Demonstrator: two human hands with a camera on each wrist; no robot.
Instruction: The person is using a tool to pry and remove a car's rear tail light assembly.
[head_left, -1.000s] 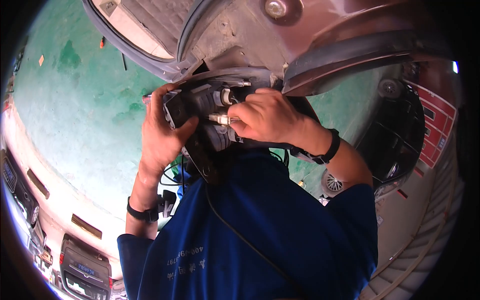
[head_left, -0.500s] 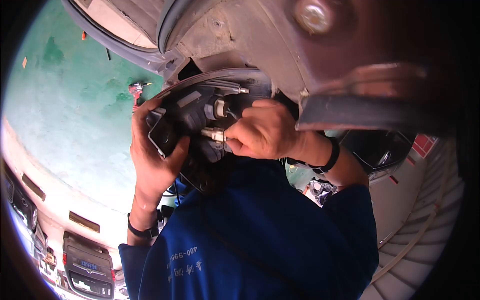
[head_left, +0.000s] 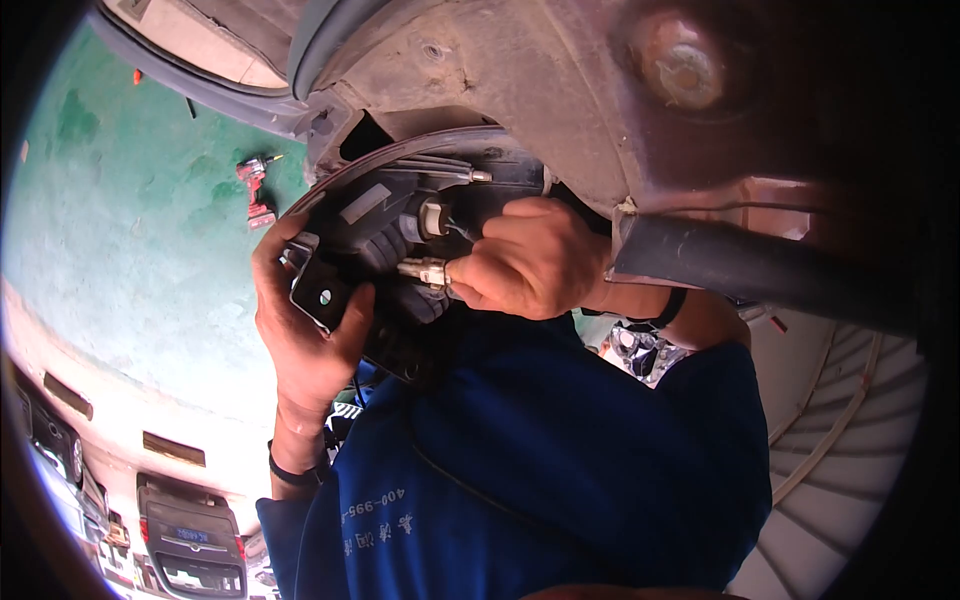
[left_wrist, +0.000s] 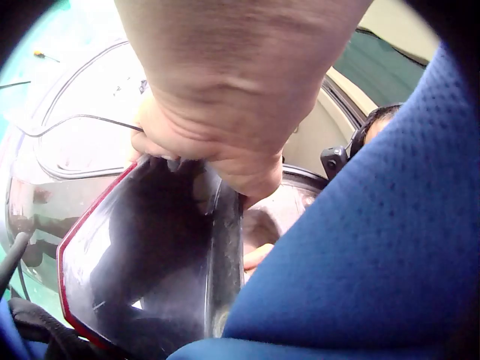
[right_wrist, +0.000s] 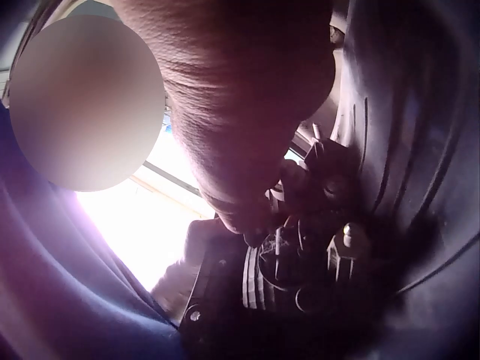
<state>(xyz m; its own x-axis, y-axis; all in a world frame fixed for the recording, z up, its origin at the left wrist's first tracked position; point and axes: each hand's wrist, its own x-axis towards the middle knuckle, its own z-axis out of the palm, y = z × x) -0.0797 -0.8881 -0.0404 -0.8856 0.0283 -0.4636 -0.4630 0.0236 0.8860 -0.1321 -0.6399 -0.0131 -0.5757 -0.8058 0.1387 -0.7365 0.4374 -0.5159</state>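
Note:
A dark car lamp housing [head_left: 370, 207], its back turned up, lies between the person's body and the car. My left hand [head_left: 305, 325] grips its left end, thumb over a black bracket [head_left: 318, 296] and fingers round the outer side. In the left wrist view the glossy lamp face [left_wrist: 150, 255] shows a red edge below that hand. My right hand [head_left: 530, 262] pinches a whitish wire connector [head_left: 425, 271] between thumb and curled forefinger, over the housing. Just above the connector sits a white bulb socket [head_left: 434, 217] with thin wires. The right fingertips are dark in the right wrist view.
The dusty car body [head_left: 480, 70] overhangs the housing, with a dark bumper edge [head_left: 760, 265] close above the right forearm. A red cordless drill [head_left: 257, 190] lies on the green floor [head_left: 150, 200]. Parked cars, among them a grey van [head_left: 192, 540], stand farther off.
The head view has shifted, so the bumper edge now covers more of the right forearm and the drill shows fully. Both hands keep their hold on the housing and connector.

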